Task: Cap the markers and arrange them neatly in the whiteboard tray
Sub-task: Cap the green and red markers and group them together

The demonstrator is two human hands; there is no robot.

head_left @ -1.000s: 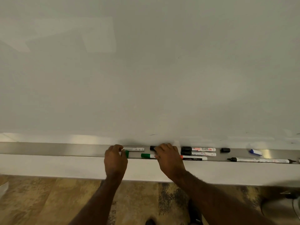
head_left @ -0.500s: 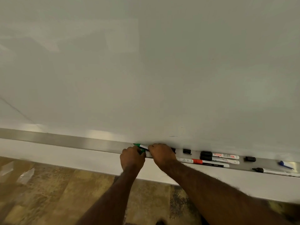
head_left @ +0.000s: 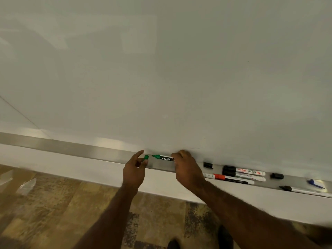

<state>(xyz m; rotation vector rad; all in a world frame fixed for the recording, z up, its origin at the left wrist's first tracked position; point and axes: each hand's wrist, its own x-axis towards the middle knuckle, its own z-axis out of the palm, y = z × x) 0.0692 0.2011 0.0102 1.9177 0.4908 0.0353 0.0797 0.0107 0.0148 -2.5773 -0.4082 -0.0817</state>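
Note:
My right hand (head_left: pixel 186 168) grips a green marker (head_left: pixel 163 157) by its black "camlin" barrel, its bare green tip pointing left just above the metal whiteboard tray (head_left: pixel 71 147). My left hand (head_left: pixel 135 168) pinches a small green cap (head_left: pixel 146 157) a short gap to the left of that tip. In the tray to the right lie two capped black markers (head_left: pixel 243 171), a marker with a red cap (head_left: pixel 231 178), two loose black caps (head_left: pixel 208 165) (head_left: pixel 277 176), a blue cap (head_left: pixel 314 183) and an uncapped black marker (head_left: pixel 301 190).
The whiteboard (head_left: pixel 161 69) fills the upper view. A white ledge (head_left: pixel 62 168) runs under the tray. Below is patterned brown floor (head_left: pixel 53 212), with my shoe tips at the bottom edge and clear plastic scraps (head_left: pixel 27 186) at the left.
Both hands lifted from the tray and came together at its left part. The right hand now holds the green marker up and the left hand holds its cap, apart from the tip.

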